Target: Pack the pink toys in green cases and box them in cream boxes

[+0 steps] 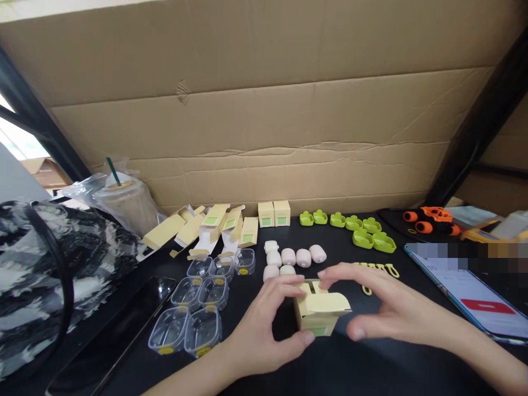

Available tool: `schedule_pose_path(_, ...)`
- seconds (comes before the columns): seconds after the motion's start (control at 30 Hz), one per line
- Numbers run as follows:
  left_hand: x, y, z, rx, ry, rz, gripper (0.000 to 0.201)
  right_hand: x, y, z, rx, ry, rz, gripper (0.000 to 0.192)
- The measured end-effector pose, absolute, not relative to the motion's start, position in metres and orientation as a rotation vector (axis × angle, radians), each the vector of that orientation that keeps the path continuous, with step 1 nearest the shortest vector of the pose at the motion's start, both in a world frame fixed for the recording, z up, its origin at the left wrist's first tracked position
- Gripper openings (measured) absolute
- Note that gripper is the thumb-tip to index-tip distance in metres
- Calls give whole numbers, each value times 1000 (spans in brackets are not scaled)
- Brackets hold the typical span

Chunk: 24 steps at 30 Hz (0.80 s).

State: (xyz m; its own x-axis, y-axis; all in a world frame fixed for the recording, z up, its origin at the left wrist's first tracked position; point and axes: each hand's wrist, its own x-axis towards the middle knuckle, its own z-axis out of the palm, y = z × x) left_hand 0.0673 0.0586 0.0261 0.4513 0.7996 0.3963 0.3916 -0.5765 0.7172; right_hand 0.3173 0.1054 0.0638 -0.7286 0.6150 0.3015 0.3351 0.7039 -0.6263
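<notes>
From over here, I hold the small yellow box (317, 323) near the pale round things (303, 257) with my left hand (264, 324), my right hand (383, 308) spread wide by it, so I should press the flaps (328, 302) gently.

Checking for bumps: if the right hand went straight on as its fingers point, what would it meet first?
Most likely the small cream box; the right hand reaches toward its top, though depth is unclear.

Seven clear containers (213, 292), seven green trays (362, 241) and seven pale pieces (288, 257) are counted. Two upright boxes (282, 211) are seen far, one box (324, 303) near; overlapping boxes (214, 221) at left cannot be counted.
</notes>
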Motion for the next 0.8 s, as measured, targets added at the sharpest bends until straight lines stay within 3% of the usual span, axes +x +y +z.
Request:
schedule_pose_path(0.17,71,61,24,2047,1080,1014,24,306,107,56,-677,-2262,701,25)
schedule_pose_path(0.3,73,61,25,1965,1120,961,28,296,109,52,-732,-2099,912,17)
schedule_pose_path(0.53,72,59,16,1832,1132,1009,58,280,110,40,-927,-1754,1334,27)
schedule_pose_path(0.8,72,59,20,2000,1108,986,62,279,108,43,-1003,-1641,1385,30)
